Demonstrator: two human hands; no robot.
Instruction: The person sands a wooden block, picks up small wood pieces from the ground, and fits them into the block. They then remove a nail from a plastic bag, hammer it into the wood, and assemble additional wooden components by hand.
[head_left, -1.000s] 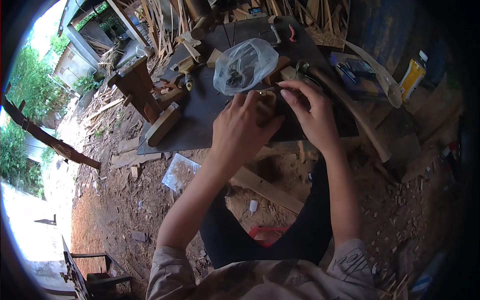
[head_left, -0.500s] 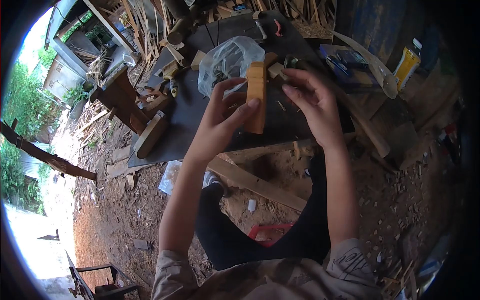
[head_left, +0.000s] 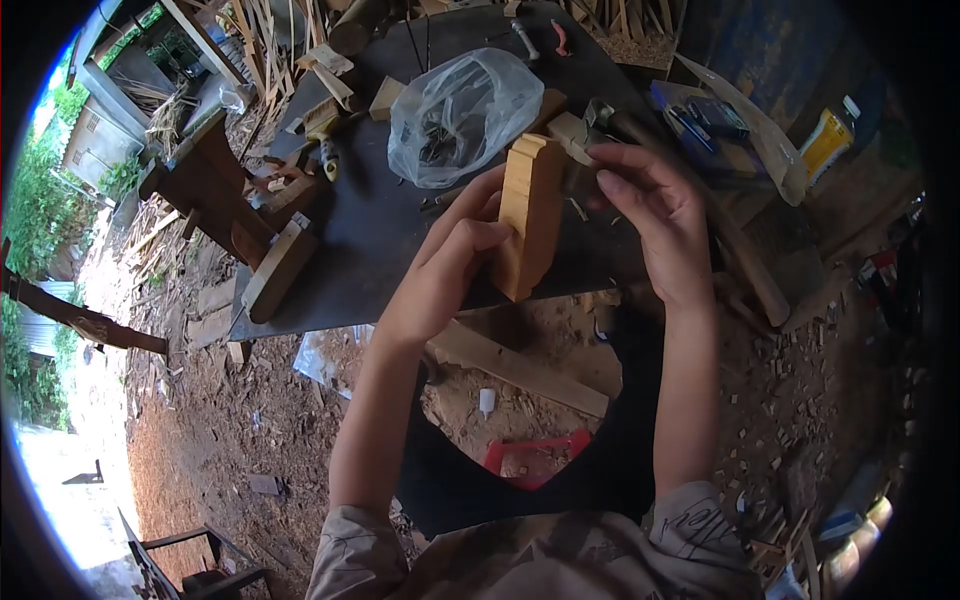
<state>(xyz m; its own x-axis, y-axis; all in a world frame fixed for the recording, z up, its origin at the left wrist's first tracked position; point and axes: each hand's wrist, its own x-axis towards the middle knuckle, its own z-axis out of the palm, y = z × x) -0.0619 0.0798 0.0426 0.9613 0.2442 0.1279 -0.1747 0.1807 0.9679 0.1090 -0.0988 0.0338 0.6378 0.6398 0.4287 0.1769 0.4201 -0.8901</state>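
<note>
A yellowish wooden block (head_left: 530, 215) with a stepped, moulded top end stands tilted in front of me. My left hand (head_left: 450, 255) is closed around its lower left side, thumb on the near face. My right hand (head_left: 660, 210) hovers right of the block, apart from it. Its thumb and forefinger are curved with a gap between them, and I make out nothing in them. Behind the block, a clear plastic bag (head_left: 465, 115) with small dark pieces inside lies on the dark tabletop (head_left: 370, 240). A hammer (head_left: 700, 190) lies beyond my right hand.
On the left are a dark wooden piece (head_left: 215, 185) and a yellow-handled tool (head_left: 328, 150). A yellow bottle (head_left: 828, 140) is at the right. A plank (head_left: 520, 365), a small white bottle (head_left: 487, 400) and a red frame (head_left: 535, 455) are below the table. Wood scraps litter the ground.
My left hand has turned the block, so that its right side face now shows, and has brought it slightly lower. My right hand has moved a little to the right. The view has shifted slightly.
</note>
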